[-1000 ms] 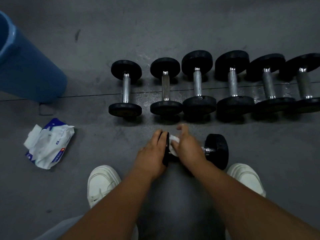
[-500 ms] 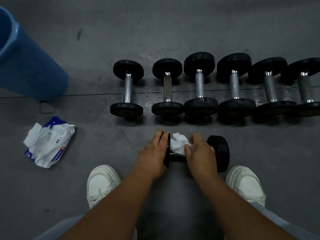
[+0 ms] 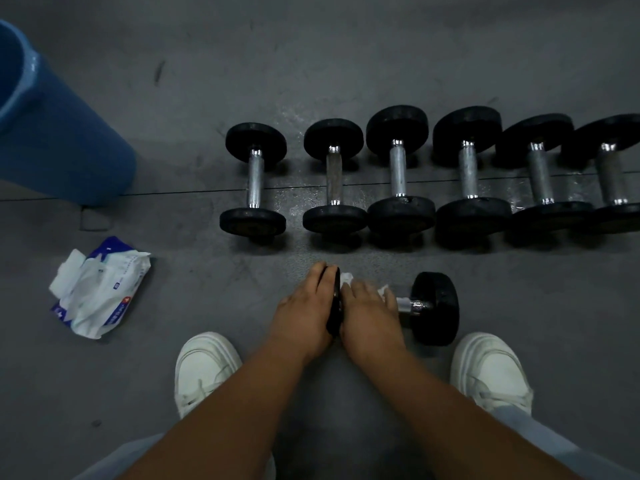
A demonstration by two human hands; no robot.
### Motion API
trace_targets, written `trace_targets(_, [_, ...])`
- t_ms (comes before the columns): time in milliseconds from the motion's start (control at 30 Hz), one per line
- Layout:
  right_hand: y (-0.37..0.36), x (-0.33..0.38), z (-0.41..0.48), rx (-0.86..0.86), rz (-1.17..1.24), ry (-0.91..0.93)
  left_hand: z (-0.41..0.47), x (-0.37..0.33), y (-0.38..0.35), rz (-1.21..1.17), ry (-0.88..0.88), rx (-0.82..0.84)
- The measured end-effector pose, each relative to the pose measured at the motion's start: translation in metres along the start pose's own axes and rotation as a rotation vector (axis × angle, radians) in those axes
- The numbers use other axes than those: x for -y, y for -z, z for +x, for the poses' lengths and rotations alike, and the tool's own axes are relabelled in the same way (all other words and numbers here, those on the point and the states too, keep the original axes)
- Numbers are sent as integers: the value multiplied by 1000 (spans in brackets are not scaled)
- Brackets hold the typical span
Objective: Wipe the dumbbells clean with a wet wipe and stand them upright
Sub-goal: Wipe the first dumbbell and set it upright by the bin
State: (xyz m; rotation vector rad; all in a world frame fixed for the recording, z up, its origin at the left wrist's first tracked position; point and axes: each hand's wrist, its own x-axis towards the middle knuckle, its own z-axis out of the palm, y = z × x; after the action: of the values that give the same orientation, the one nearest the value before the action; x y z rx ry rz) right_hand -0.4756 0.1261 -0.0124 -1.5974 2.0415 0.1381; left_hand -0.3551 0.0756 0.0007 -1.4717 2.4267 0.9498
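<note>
Dumbbell [image 3: 415,305] is lying on its side on the floor [image 3: 346,64] at lower centre of the frame, between two white shoes [image 3: 204,368]. The left hand [image 3: 304,306] is gripping its left weight [image 3: 334,306], fingers curled over the rim. The right hand [image 3: 370,317] is wrapping its fingers round a white wet wipe [image 3: 346,280] on the handle. Wiping appears to be under way. The right weight [image 3: 434,308] is probably needing a wipe next, followed by tipping upright.

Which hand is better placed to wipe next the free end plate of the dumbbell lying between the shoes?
Right. The right hand holds the wet wipe on the handle of the dumbbell, next to that plate. The left hand grips the other plate, holding it steady.
</note>
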Motion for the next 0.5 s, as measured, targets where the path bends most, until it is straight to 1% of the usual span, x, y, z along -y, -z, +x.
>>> trace_targets(100, [-1, 6, -25, 1, -13, 37, -2, -1, -1, 10, -4, 1])
trace_targets(200, [2, 3, -2, -42, -10, 44, 1, -1, 1, 34, 4, 13])
trace_targets(267, [0, 4, 1, -25, -27, 16, 1, -1, 0, 32, 8, 13])
trace_targets(333, [-10, 7, -25, -52, -13, 18, 0, 0, -2, 25, -5, 3])
trace_targets(400, [-19, 7, -49, -33, -13, 59, 0, -1, -2, 23, -5, -6])
trace_targets(467, [-14, 1, -33, -70, -70, 88, 2, -1, 1, 40, -6, -3])
trace_targets(500, [-7, -1, -18, -71, -47, 95, 4, -1, 2, 50, -5, 7])
